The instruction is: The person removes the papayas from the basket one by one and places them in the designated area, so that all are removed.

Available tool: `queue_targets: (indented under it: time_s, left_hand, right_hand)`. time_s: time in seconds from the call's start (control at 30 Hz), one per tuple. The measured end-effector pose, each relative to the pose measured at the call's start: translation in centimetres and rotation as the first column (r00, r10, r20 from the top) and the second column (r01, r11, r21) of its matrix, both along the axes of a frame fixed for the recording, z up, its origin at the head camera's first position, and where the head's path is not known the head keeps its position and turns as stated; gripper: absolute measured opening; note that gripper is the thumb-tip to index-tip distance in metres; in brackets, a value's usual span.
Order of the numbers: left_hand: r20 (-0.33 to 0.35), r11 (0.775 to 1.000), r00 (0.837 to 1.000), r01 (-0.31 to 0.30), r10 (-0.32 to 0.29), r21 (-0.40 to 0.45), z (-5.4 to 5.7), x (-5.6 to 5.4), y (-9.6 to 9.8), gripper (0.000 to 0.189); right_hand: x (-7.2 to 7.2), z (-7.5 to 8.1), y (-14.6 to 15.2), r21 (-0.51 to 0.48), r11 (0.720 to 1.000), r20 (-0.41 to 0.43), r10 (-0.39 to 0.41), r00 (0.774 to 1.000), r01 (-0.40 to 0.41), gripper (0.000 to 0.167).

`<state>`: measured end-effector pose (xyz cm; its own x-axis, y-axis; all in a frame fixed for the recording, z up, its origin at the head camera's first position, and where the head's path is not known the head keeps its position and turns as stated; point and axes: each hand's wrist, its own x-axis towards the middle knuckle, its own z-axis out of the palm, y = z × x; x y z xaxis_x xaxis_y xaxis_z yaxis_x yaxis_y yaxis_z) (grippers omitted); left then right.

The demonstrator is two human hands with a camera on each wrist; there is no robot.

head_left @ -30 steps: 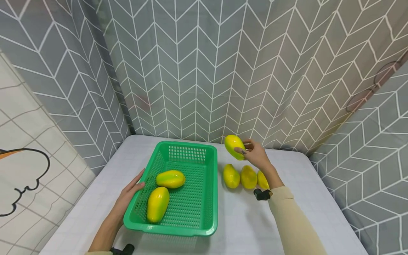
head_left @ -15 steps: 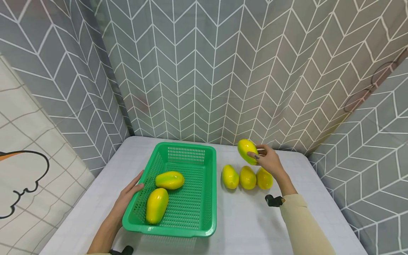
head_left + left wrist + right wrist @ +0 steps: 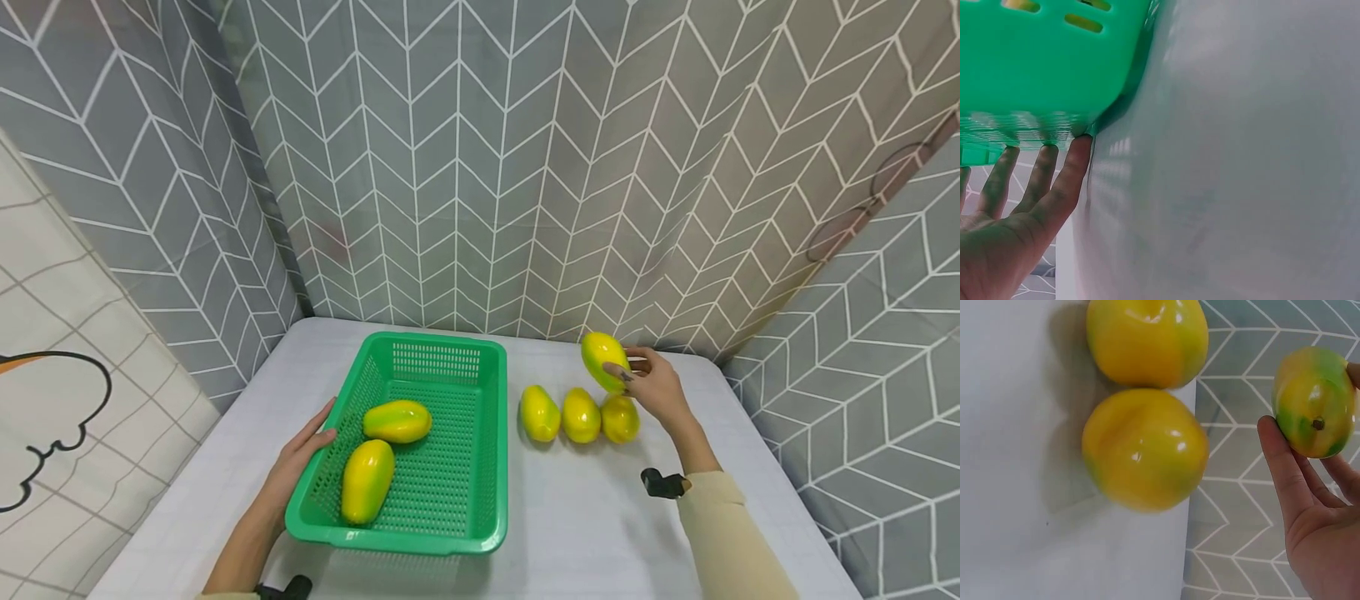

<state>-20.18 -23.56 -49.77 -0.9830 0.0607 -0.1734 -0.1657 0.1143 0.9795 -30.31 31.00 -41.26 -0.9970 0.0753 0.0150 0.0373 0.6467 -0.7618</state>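
Clearly, a white table [image 3: 570,533] bore the green basket [image 3: 420,543]. At the basket's left, the left hand [image 3: 297,456] touched its wall, fingers seemingly straight where visible; to its right, the right hand [image 3: 658,390] gripped one yellow-green fruit [image 3: 601,358] near three fruits [image 3: 581,415]. Inside lay two fruits [image 3: 367,483].

Left hand [image 3: 300,454] with straightened fingers [image 3: 1063,190], right hand [image 3: 654,387] raised, fingers curved in a grip

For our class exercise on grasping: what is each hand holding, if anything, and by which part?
The right hand holds a yellow fruit by its sides, between thumb and fingers. The left hand rests against the green basket's side.
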Motion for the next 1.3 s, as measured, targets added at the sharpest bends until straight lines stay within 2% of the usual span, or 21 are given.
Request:
queue_targets:
  time_s: [0.3,0.73,1.03,1.3]
  left_hand:
    - [0.009,1.0,1.0,0.004,-0.004,-0.002,0.1,0.0,-0.1,0.064]
    - [-0.016,1.0,1.0,0.01,-0.01,0.004,0.0,0.0,-0.1,0.063]
    - [-0.011,1.0,1.0,0.012,-0.012,0.009,-0.1,0.0,0.0,0.063]
    - [-0.009,1.0,1.0,0.015,-0.015,0.003,0.0,0.1,0.0,0.062]
  right_hand:
    - [1.0,-0.3,1.0,-0.055,0.997,0.003,-0.057,0.998,0.057,0.088]
    - [2.1,-1.3,3.0,-0.055,0.987,0.032,-0.151,0.988,0.152,0.095]
    - [3.1,-2.2,4.4,-0.034,0.97,0.038,-0.24,0.97,0.241,0.091]
    - [3.7,-3.6,4.9,-0.017,0.949,0.044,-0.315,0.948,0.316,0.089]
